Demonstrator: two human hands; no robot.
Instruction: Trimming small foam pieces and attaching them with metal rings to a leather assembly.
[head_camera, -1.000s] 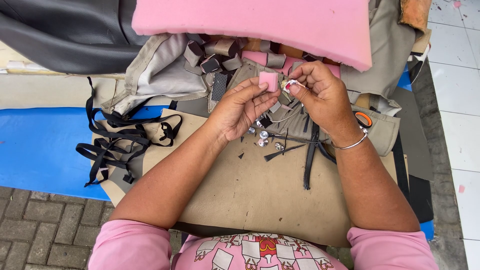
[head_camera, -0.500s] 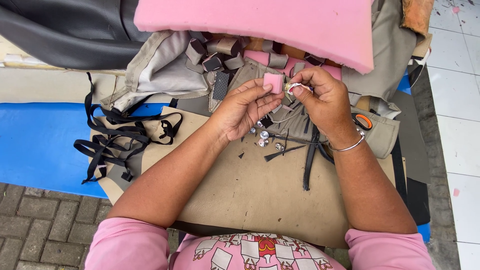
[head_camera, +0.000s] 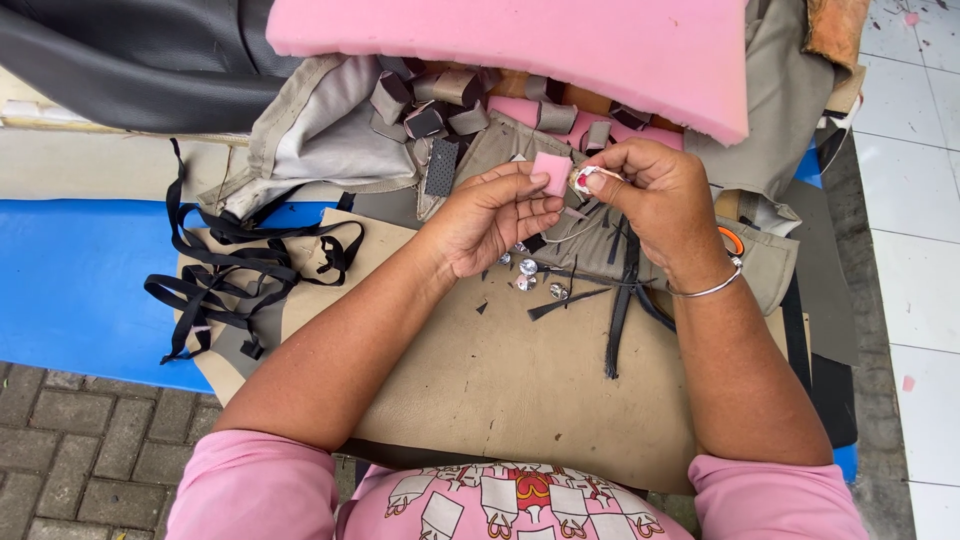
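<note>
Fingertips did the work at this moment; the left hand (head_camera: 490, 215) pinched a small pink foam square (head_camera: 551, 171) between thumb and forefinger, held upright just beside the right hand (head_camera: 645, 195); the right hand was closed on a small round silvery fitting (head_camera: 584, 180) with a pale thread looped about it. Both pieces were raised above the tan board (head_camera: 500, 380), nearly touching. Small shiny studs (head_camera: 527, 268) lay just below the left hand, black straps (head_camera: 215, 290) well out beyond that arm, and a big pink foam slab (head_camera: 520, 45) lay beyond both hands. Doing it well probably called for a steady, light pinch; squeezing would likely crush the foam; the thread looked apt to snag.
</note>
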